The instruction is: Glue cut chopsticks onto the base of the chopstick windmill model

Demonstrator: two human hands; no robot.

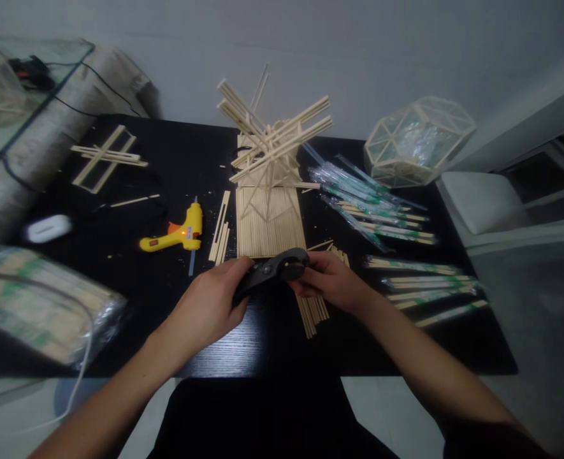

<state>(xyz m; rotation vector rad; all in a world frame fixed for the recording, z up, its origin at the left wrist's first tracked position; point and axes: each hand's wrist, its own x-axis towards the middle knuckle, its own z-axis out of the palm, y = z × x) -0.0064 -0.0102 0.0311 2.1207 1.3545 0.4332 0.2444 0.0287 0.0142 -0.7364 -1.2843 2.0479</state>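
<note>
My left hand (212,303) is wrapped round the handle of a black hand cutter with a curved jaw (268,269), held above the table's front middle. Pinched fingers of my right hand (332,280) meet at the jaw end; what is between them is hidden. Just beyond stands a windmill model (272,156) built of pale wooden sticks, its crossed blades on top, on a stick base (267,226). Loose sticks (313,312) lie beneath my right hand, and a few cut sticks (221,233) lie left of the base.
A yellow glue gun (179,234) lies on the black table (224,347), left of the base. Wrapped chopsticks (377,204) spread at right, before a faceted stick frame (418,143). At left are a crossed stick piece (104,158), a white case (48,228) and a plastic-wrapped pack (43,306).
</note>
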